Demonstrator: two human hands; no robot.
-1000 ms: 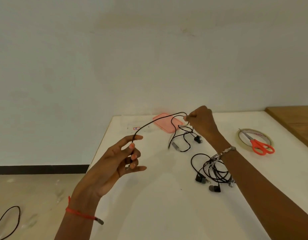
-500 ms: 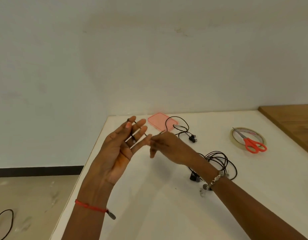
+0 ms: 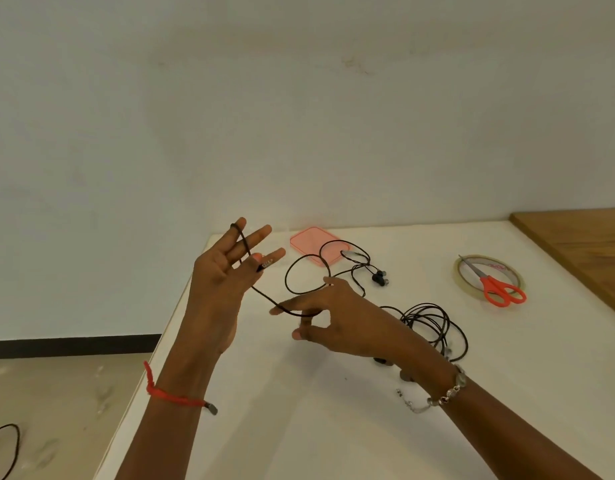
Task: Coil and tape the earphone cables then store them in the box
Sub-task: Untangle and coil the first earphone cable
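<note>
Head: scissors (image 3: 503, 294) across tape roll (image 3: 456, 277).

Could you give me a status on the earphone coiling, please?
Left hand holds plug end, earphone cable looped over raised fingers. Right hand pinches the slack. Second cable bundle beside right wrist, not blocking.

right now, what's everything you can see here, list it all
cable: 1, black, strung between both hands, earbuds by box
second earphones: 1 bundle, black, table, right of right hand
box: 1, pink, far table edge
tape: 1 roll, yellowish, right on table
scissors: 1, red, across tape
table: 1, white, under everything
wood top: 1, brown, far right
floor cable: 1, black, bottom left
red band: 1, left wrist
bead bracelet: 1, silver, right wrist
left hand: 1, raised, cable looped over fingers
right hand: 1, lower, pinching cable
</note>
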